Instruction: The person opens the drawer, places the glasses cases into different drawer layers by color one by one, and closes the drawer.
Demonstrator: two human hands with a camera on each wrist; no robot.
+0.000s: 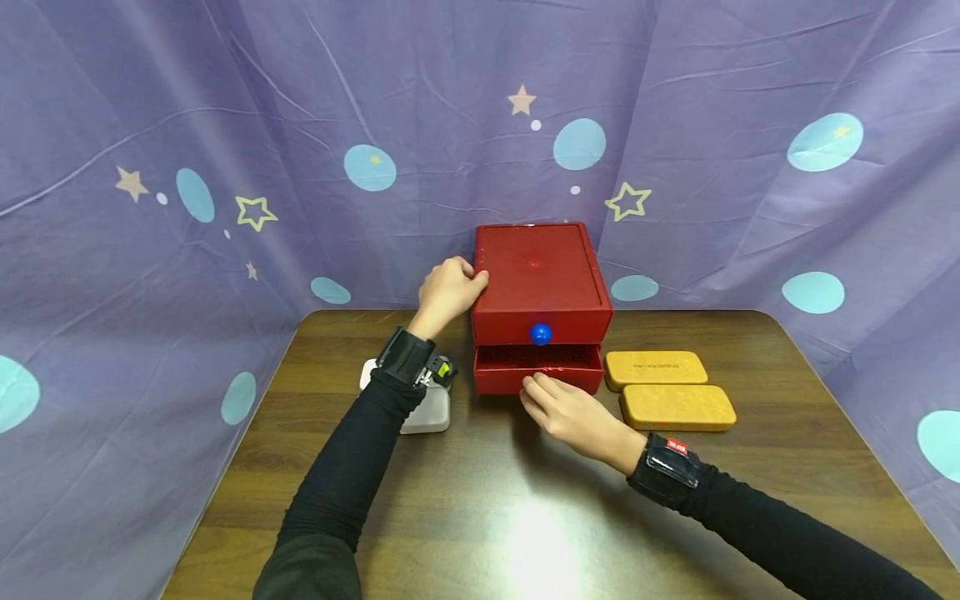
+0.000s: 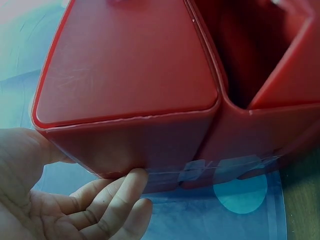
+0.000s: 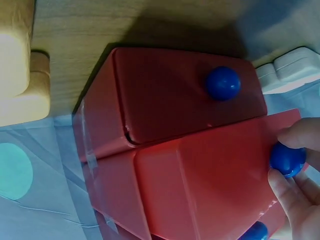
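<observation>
A red drawer box (image 1: 536,271) stands at the back of the table, its upper drawer shut, with a blue knob (image 1: 541,334). The lower drawer (image 1: 498,382) is pulled partway out. My left hand (image 1: 450,292) holds the box at its upper left edge; in the left wrist view the fingers (image 2: 131,192) touch its side and the thumb is mostly hidden. With thumb and fingers my right hand (image 1: 573,417) pinches the lower drawer's blue knob (image 3: 287,160). Another blue knob shape (image 3: 255,232) shows partly at the bottom of the right wrist view.
Two yellow cases (image 1: 656,367) lie right of the box, one in front of the other. A white case (image 1: 431,412) sits to the left, partly hidden under my left wrist. A purple patterned curtain (image 1: 712,208) hangs behind the wooden table (image 1: 450,517).
</observation>
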